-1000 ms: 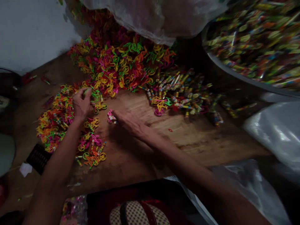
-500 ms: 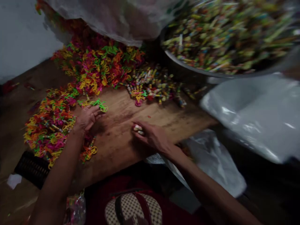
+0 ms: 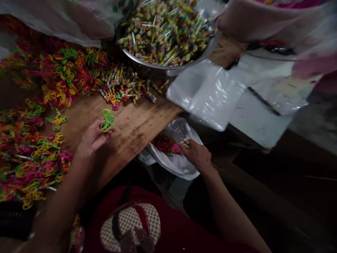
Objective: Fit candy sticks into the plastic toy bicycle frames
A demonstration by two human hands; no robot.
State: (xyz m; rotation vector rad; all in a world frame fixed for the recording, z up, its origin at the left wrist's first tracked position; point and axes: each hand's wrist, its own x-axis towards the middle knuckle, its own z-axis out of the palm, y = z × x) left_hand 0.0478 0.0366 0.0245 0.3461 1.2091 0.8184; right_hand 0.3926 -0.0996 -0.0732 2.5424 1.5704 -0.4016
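Note:
My left hand (image 3: 94,136) is closed on a small green plastic toy bicycle (image 3: 107,123), held above the wooden table (image 3: 129,131). At the mouth of a white plastic bag (image 3: 181,171) beside the table edge is my right hand (image 3: 198,155). Its fingers wrap round several thin tubes whose pale ends (image 3: 185,143) poke out. Red and pink toy pieces (image 3: 167,144) lie inside the bag. Left of my left hand spreads a pile of colourful toy bicycles with thin tubes (image 3: 37,160).
A larger heap of toy bicycles (image 3: 63,75) lies at the back left. Loose candy-like tubes (image 3: 122,82) lie near a metal basin (image 3: 158,66) full of such tubes. Clear plastic bags (image 3: 205,93) hang over the right edge, near a white board (image 3: 258,119).
My right hand has moved right with the tubes, from above the table to the bag. My left hand has picked up the green toy bicycle. The view has turned right.

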